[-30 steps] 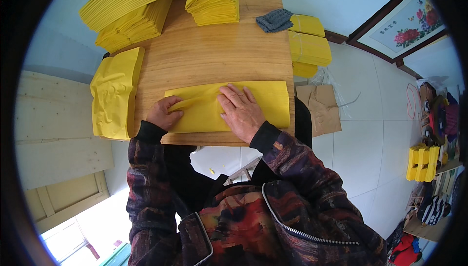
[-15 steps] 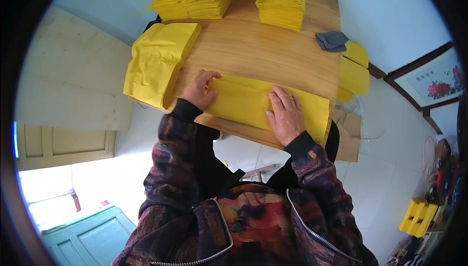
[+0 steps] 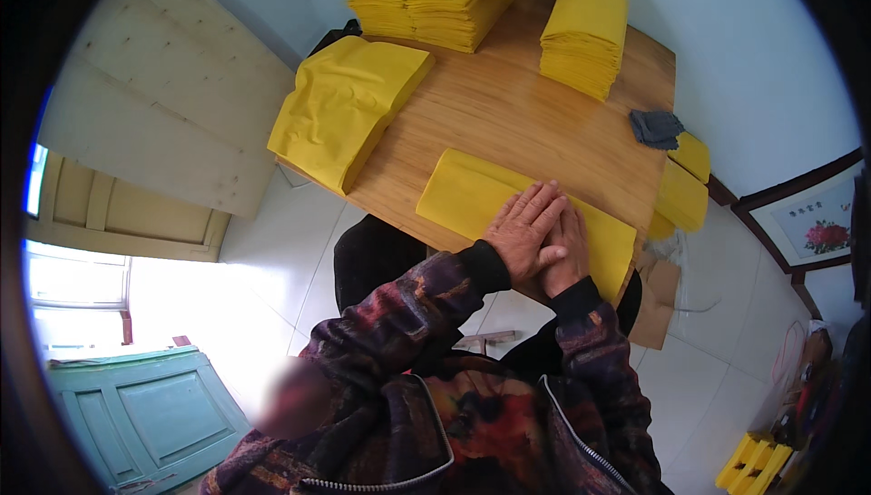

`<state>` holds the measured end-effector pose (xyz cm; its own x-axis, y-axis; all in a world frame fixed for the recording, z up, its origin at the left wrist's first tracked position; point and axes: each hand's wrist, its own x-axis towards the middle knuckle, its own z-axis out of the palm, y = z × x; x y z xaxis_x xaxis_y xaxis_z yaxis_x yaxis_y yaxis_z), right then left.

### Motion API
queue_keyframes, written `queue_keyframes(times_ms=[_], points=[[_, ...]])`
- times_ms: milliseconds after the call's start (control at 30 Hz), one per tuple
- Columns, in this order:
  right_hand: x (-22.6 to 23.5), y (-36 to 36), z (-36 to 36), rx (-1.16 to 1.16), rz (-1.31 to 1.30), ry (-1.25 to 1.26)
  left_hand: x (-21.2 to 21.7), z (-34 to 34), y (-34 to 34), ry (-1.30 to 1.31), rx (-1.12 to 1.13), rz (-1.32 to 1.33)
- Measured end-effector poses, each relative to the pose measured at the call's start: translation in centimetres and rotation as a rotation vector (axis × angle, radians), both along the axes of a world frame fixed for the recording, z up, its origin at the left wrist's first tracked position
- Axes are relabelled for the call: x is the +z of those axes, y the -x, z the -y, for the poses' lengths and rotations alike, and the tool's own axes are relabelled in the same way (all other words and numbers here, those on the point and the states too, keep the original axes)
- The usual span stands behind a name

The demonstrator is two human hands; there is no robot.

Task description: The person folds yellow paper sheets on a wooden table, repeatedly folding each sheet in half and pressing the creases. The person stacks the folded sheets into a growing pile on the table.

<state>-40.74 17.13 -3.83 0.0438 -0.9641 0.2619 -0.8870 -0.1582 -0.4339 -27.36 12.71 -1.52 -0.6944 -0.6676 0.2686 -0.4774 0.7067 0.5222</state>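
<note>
A long, folded yellow sheet (image 3: 463,185) lies at the near edge of the wooden table (image 3: 481,105); whether it is paper or cloth I cannot tell. My left hand (image 3: 524,227) rests flat on its middle, fingers stretched out and pointing away from me. Beside it, my right hand (image 3: 570,254) also presses flat on the sheet, partly covered by the left. The two hands touch. To the left, a wider, wrinkled yellow stack (image 3: 349,100) reaches over the table's edge.
Folded yellow sheets stand in a tall pile (image 3: 435,9) at the back and another pile (image 3: 585,28) at the back right. A dark grey cloth (image 3: 656,128) lies on the right edge. More yellow bundles (image 3: 680,194) sit beyond that edge, near brown cardboard (image 3: 658,300).
My left hand has left the sheet's left end and come across to the right, up against my right hand. The whole view has shifted and turned a little.
</note>
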Motion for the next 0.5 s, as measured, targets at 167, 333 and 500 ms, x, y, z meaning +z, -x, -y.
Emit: queue_keyframes(times_ms=[167, 333, 500], points=[[0.4, -0.2, -0.3, -0.038, 0.037, -0.026, -0.4, 0.0, 0.6, -0.096, 0.044, 0.022], [0.8, -0.3, 0.0, -0.074, 0.111, -0.028, -1.0, 0.3, 0.1, -0.092, 0.098, 0.026], [1.8, -0.2, -1.6, -0.117, -0.061, 0.093, -1.6, 0.5, -0.6, -0.104, 0.136, 0.084]])
